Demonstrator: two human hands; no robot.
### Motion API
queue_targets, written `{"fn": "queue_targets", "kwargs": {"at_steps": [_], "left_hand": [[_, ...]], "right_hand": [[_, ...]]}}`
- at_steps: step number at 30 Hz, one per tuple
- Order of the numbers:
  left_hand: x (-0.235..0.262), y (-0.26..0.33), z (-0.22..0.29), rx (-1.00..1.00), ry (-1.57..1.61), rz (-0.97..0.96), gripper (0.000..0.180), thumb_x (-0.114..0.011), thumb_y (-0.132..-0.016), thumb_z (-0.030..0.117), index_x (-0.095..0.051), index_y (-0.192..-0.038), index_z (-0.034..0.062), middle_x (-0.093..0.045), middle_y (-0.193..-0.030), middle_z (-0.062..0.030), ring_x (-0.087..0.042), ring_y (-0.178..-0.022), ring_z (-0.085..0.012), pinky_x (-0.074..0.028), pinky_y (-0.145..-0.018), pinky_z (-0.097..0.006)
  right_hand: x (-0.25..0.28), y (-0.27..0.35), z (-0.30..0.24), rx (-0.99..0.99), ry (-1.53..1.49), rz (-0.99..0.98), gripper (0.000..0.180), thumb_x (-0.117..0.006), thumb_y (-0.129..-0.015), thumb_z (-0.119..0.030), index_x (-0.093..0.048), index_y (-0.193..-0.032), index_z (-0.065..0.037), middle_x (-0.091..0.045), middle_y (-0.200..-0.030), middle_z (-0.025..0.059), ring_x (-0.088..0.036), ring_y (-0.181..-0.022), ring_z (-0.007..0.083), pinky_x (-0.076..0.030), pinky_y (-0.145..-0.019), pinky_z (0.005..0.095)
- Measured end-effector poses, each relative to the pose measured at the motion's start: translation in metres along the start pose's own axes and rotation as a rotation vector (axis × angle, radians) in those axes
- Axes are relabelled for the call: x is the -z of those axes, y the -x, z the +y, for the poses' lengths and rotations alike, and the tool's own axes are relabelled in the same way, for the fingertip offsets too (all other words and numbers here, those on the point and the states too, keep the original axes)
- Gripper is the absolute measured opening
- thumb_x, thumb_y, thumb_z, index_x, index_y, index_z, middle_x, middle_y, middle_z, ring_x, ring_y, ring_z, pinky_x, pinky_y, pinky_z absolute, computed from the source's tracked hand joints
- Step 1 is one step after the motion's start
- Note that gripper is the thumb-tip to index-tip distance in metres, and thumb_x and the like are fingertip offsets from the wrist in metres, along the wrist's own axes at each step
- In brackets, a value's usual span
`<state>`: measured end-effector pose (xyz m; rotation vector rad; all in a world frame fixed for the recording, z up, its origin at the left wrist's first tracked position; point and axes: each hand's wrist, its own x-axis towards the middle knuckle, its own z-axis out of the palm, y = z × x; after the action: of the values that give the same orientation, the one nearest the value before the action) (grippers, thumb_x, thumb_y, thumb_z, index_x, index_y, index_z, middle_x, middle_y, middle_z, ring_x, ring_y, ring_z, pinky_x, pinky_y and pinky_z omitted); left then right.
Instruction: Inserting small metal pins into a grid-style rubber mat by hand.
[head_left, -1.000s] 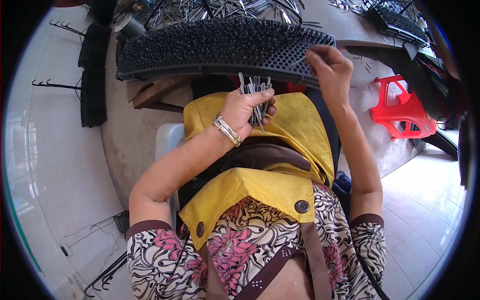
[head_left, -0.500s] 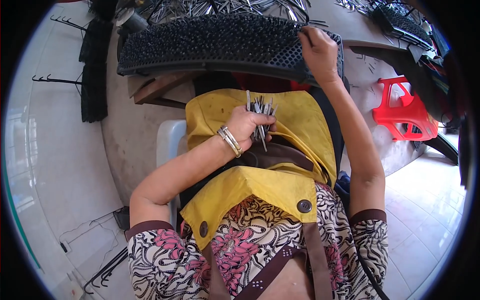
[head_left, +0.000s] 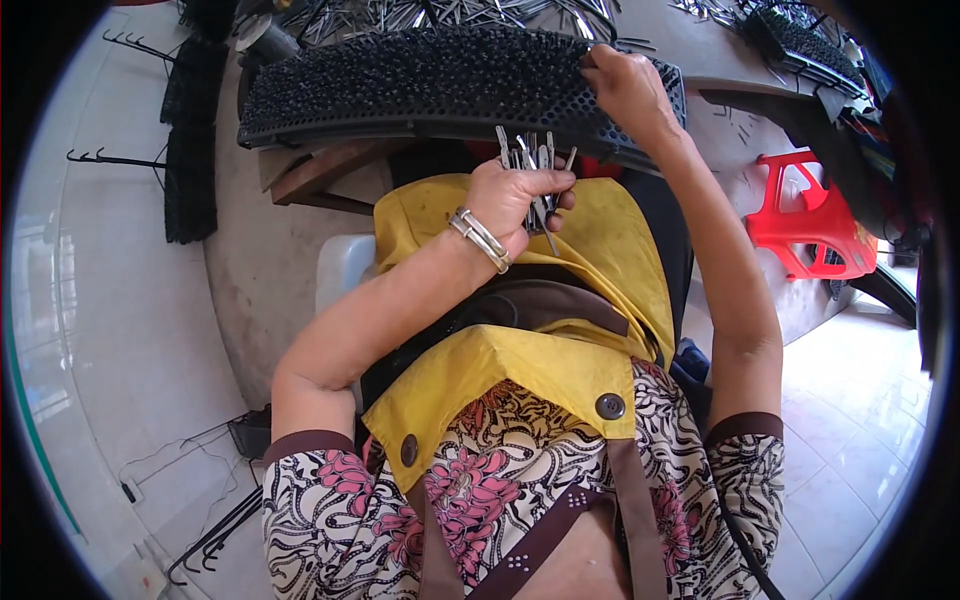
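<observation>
My left hand point(head_left: 512, 197) is closed around a bundle of slim silvery metal pieces point(head_left: 545, 158), which stick out above and below the fingers. It hovers over my yellow apron point(head_left: 620, 240), just short of a long black perforated rack point(head_left: 400, 130). Crowded upright in the rack's holes are many small dark pieces point(head_left: 420, 75); bare holes show toward its right end. There my right hand point(head_left: 635, 95) reaches over the rack, fingers bent and pinched together at the edge of the standing pieces. Whatever those fingertips hold is too small or hidden to make out.
Beyond the rack lies a heap of loose metal strips point(head_left: 470, 14), with a metal can point(head_left: 266, 40) at its left. A red plastic stool point(head_left: 815, 215) stands to the right. Black racks with hooks point(head_left: 190, 185) lie at the left, and another filled rack point(head_left: 805, 50) sits far right.
My left hand has moved up and slightly right with the metal bundle, closer to the rack. My right hand has shifted a little left along the rack.
</observation>
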<state>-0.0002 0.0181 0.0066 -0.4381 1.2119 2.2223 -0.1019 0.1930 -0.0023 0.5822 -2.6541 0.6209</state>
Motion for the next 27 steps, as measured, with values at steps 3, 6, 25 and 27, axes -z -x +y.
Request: {"fn": "queue_targets", "kwargs": {"at_steps": [3,6,25,27], "left_hand": [[-0.002,0.000,-0.005,-0.022,0.040,0.030,0.016,-0.065,-0.068,-0.002,-0.055,-0.080,0.0021,-0.058,-0.067,-0.0072,-0.058,-0.056,-0.0179,-0.042,-0.040,-0.028],[0.003,0.001,-0.009,0.004,0.060,0.031,0.016,-0.065,-0.068,-0.002,-0.055,-0.080,0.0021,-0.058,-0.067,-0.0071,-0.058,-0.056,-0.0176,-0.042,-0.040,-0.028],[0.005,0.003,-0.010,0.042,0.077,0.034,0.008,-0.061,-0.076,0.008,-0.059,-0.081,0.0035,-0.060,-0.071,-0.0054,-0.059,-0.058,-0.0170,-0.045,-0.045,-0.029],[0.008,0.002,-0.012,0.058,0.097,0.066,0.008,-0.060,-0.077,0.009,-0.058,-0.082,0.0032,-0.060,-0.071,-0.0061,-0.059,-0.059,-0.0174,-0.045,-0.046,-0.029]], "right_hand": [[-0.001,-0.001,0.002,0.014,-0.064,0.025,0.009,-0.057,-0.076,-0.008,-0.055,-0.080,0.000,-0.056,-0.067,0.0199,-0.056,-0.070,0.0367,-0.044,-0.060,0.0410],[-0.006,0.004,0.006,0.031,-0.134,-0.051,0.011,-0.057,-0.076,-0.010,-0.056,-0.081,0.000,-0.057,-0.068,0.0201,-0.056,-0.070,0.0361,-0.045,-0.060,0.0404],[0.030,0.065,-0.049,-0.575,-0.947,0.135,0.007,-0.061,-0.076,-0.002,-0.063,-0.082,0.001,-0.058,-0.063,-0.0002,-0.050,-0.054,0.0039,-0.039,-0.048,0.0179],[0.023,0.056,-0.034,-0.478,-0.804,0.258,0.008,-0.061,-0.076,-0.003,-0.062,-0.081,0.002,-0.058,-0.062,0.0006,-0.049,-0.053,0.0038,-0.039,-0.048,0.0184]]}}
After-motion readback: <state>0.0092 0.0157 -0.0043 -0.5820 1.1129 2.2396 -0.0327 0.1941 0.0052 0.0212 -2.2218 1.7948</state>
